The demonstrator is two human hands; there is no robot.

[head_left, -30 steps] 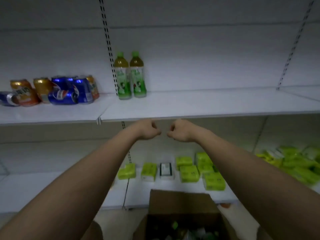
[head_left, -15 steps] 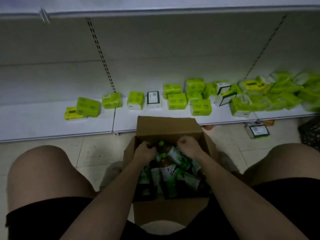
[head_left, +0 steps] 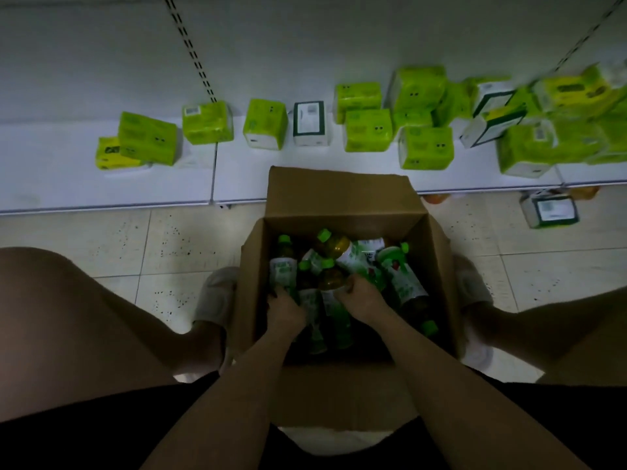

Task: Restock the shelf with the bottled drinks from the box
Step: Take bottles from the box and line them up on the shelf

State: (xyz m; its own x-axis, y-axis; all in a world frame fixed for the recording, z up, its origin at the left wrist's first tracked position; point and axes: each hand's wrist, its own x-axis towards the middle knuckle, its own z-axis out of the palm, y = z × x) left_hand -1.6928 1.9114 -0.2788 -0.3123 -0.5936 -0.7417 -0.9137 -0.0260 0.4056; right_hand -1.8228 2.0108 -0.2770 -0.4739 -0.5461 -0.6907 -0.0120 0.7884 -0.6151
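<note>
An open cardboard box (head_left: 342,195) sits on the floor between my knees, holding several green-capped tea bottles (head_left: 359,257) lying jumbled. Both hands are inside it. My left hand (head_left: 284,310) is wrapped around a bottle with a green-white label (head_left: 283,271) at the box's left side. My right hand (head_left: 361,298) is closed on the neck area of another bottle with amber tea (head_left: 331,283) in the middle. The bottles' lower parts are hidden under my hands and in shadow.
The low white shelf (head_left: 101,184) beyond the box carries several green tissue packs (head_left: 207,122) and a white carton (head_left: 310,123). One pack (head_left: 549,210) lies on the tiled floor at the right. My bare knees flank the box.
The view dropped from the upper shelf to the box a second ago. Since half a second ago my hands have slid nearer within the box and closed around two bottles.
</note>
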